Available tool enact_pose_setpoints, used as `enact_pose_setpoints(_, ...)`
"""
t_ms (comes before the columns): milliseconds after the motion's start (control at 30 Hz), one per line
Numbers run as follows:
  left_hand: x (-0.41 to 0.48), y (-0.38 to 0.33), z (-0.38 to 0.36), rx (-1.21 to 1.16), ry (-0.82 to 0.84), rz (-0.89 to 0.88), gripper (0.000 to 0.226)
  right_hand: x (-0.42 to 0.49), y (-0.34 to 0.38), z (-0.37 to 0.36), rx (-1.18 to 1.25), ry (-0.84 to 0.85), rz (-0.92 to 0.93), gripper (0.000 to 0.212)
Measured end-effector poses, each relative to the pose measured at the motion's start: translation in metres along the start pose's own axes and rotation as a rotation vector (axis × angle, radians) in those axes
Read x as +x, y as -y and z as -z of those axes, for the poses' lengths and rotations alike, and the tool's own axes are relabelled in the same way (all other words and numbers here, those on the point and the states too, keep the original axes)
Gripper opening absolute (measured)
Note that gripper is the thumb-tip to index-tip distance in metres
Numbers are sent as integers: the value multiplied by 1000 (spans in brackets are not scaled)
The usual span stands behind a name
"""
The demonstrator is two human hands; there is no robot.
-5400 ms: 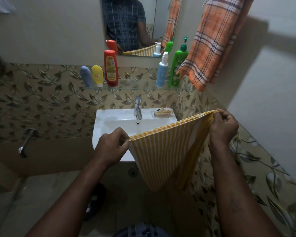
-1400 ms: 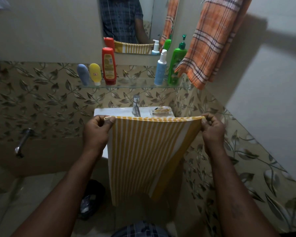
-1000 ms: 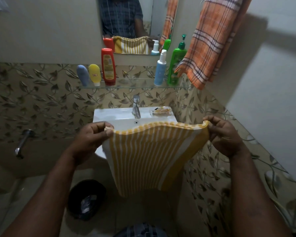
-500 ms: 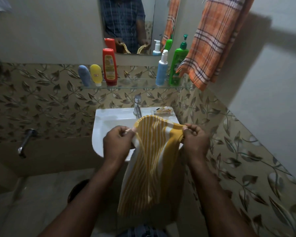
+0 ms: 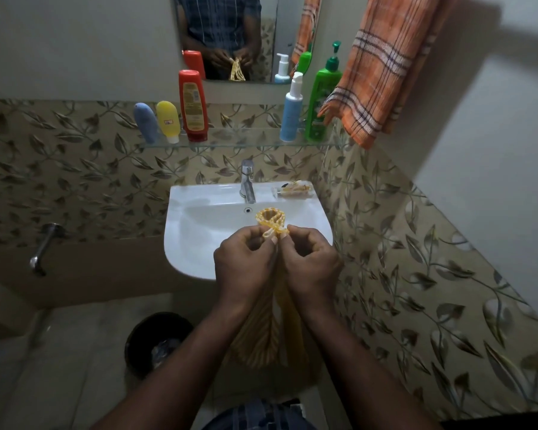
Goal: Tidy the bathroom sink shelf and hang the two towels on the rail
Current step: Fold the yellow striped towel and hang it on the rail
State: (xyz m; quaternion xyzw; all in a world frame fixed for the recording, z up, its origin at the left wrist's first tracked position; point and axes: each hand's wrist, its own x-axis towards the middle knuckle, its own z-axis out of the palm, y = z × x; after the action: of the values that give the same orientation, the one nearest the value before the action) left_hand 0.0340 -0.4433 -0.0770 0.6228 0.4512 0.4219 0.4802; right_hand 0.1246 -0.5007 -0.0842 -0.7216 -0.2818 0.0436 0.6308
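Yellow-and-white striped towel (image 5: 261, 330) is gathered into a narrow bundle over the front rim of the white sink (image 5: 199, 231); its top edge forms a small loop above the fingers and its length hangs down between the forearms. The left hand (image 5: 246, 268) pinches one end of that top edge, fingers curled, and the right hand (image 5: 311, 265) pinches the other end in the same way; the two hands sit just beside each other. The orange checked towel (image 5: 382, 72) hangs on the wall at upper right, its lower corner reaching the right end of the glass shelf (image 5: 239, 144). On the shelf, a blue tube (image 5: 145, 122), a yellow tube (image 5: 167, 119) and a red bottle (image 5: 193, 103) stand cap-down at the left; a blue pump bottle (image 5: 292, 110) and a green pump bottle (image 5: 323, 97) stand upright at the right
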Motion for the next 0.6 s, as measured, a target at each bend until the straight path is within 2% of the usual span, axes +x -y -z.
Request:
enact_pose_setpoints(200, -7, -3, -2, 36, -104, -29, 16, -6, 3, 2, -18, 6, 94, 13)
enact_pose_setpoints(433, -7, -5, 1, 65, -95, -67, 20, -5, 1, 1, -23, 21, 208, 16)
enact_pose_setpoints(600, -9, -6, 1, 66, -70, -69, 17, -7, 3, -1, -12, 29, 177, 16)
